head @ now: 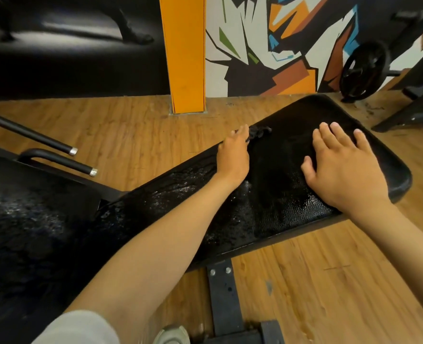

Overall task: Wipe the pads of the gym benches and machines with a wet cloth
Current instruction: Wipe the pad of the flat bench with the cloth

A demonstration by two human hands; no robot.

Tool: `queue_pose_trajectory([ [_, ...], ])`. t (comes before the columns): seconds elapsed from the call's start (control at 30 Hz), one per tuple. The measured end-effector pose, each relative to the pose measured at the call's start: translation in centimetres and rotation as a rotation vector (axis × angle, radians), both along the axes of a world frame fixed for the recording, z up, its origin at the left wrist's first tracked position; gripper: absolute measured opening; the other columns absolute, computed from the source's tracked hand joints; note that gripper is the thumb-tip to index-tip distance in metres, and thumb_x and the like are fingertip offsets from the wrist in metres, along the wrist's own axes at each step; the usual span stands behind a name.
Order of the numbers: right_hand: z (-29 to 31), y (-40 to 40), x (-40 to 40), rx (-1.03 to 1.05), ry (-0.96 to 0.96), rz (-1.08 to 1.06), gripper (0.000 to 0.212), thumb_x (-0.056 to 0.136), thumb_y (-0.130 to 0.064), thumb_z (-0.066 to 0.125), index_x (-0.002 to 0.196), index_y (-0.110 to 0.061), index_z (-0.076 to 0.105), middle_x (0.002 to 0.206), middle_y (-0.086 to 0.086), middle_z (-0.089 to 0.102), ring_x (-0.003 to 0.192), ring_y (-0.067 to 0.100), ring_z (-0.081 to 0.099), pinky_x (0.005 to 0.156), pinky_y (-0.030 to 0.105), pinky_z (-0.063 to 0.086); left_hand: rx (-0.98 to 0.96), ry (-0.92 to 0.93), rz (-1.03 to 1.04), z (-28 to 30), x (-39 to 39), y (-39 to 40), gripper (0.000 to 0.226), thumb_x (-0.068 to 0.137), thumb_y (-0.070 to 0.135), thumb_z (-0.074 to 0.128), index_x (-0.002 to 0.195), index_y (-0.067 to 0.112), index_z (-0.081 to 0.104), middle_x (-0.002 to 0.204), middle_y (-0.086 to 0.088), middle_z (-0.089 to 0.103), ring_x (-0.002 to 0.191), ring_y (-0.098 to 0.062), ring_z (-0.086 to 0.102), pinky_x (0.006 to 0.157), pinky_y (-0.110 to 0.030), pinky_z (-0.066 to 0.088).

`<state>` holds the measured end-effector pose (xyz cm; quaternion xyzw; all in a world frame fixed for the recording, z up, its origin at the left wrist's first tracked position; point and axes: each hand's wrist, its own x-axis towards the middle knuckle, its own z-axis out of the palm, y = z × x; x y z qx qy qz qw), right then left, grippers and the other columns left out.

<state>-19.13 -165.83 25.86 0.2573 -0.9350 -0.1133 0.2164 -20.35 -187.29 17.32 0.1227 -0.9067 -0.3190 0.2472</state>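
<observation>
A long black bench pad [287, 194] runs diagonally from the lower left to the upper right, glistening wet along its left and middle parts. My left hand [234, 155] sits at the pad's far edge, its fingers closed on a dark crumpled cloth [259, 133] that lies on the pad. My right hand [342, 167] rests flat on the pad's upper end, fingers spread, holding nothing. A second black pad [31, 207] lies at the left, also speckled with wet.
The bench's black metal leg [224, 296] stands on the wooden floor below the pad. Two black handle bars [56, 160] with silver ends stick out at the left. An orange pillar [184, 53] and a painted wall are behind; a weight plate [363, 70] leans at the right.
</observation>
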Motion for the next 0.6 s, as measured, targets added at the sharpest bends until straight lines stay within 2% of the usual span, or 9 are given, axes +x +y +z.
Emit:
queue_pose_trajectory([
  [0.1,-0.2,-0.2,0.0,0.001,0.007,-0.02,0.073,0.097,-0.045,0.021,0.149,0.001,0.044,0.156,0.021,0.043,0.148,0.034,0.036,0.12,0.057,0.026,-0.099,0.043,-0.047,-1.8,3.4,1.4,0.058,0.104,-0.003,0.05,0.159,0.012,0.035,0.158,-0.013,0.044,0.147,-0.031,0.04,0.113,-0.049,0.041],
  [0.17,0.0,-0.3,0.1,0.002,-0.008,-0.024,0.073,0.097,-0.045,0.021,0.15,0.0,0.044,0.156,0.021,0.042,0.149,0.034,0.035,0.121,0.057,0.026,-0.108,0.06,-0.066,-1.8,3.2,0.6,0.061,0.103,-0.005,0.052,0.158,0.012,0.036,0.157,-0.012,0.045,0.148,-0.031,0.038,0.116,-0.049,0.041],
  [0.3,0.4,-0.4,0.6,-0.003,-0.008,-0.028,0.073,0.097,-0.045,0.022,0.15,0.0,0.044,0.157,0.02,0.042,0.149,0.033,0.035,0.121,0.056,0.026,-0.115,-0.021,0.028,0.2,-0.4,-0.6,0.053,0.103,-0.004,0.049,0.154,0.007,0.042,0.133,-0.017,0.064,0.125,-0.035,0.06,0.096,-0.047,0.056],
  [0.37,0.4,-0.4,0.6,-0.024,-0.004,-0.036,0.072,0.097,-0.045,0.024,0.15,0.0,0.044,0.156,0.019,0.043,0.149,0.033,0.035,0.121,0.055,0.026,-0.095,-0.055,0.052,0.8,-1.3,-0.8,0.053,0.101,-0.006,0.049,0.153,0.007,0.043,0.13,-0.017,0.064,0.12,-0.034,0.062,0.095,-0.046,0.056],
  [0.5,0.6,-0.5,0.7,-0.011,-0.018,-0.044,0.064,0.102,-0.04,0.033,0.15,0.0,0.043,0.157,0.019,0.042,0.149,0.032,0.034,0.121,0.055,0.025,-0.142,-0.047,-0.003,0.7,2.4,1.5,0.056,0.103,-0.005,0.048,0.156,0.009,0.039,0.146,-0.016,0.055,0.135,-0.033,0.053,0.105,-0.045,0.05],
  [0.6,0.7,-0.5,0.9,-0.017,-0.024,-0.048,0.063,0.102,-0.04,0.037,0.149,0.0,0.044,0.157,0.02,0.042,0.149,0.033,0.035,0.121,0.055,0.026,-0.169,0.019,-0.052,0.5,6.9,5.0,0.055,0.103,0.0,0.05,0.156,0.01,0.039,0.155,-0.011,0.048,0.141,-0.029,0.049,0.104,-0.045,0.05],
])
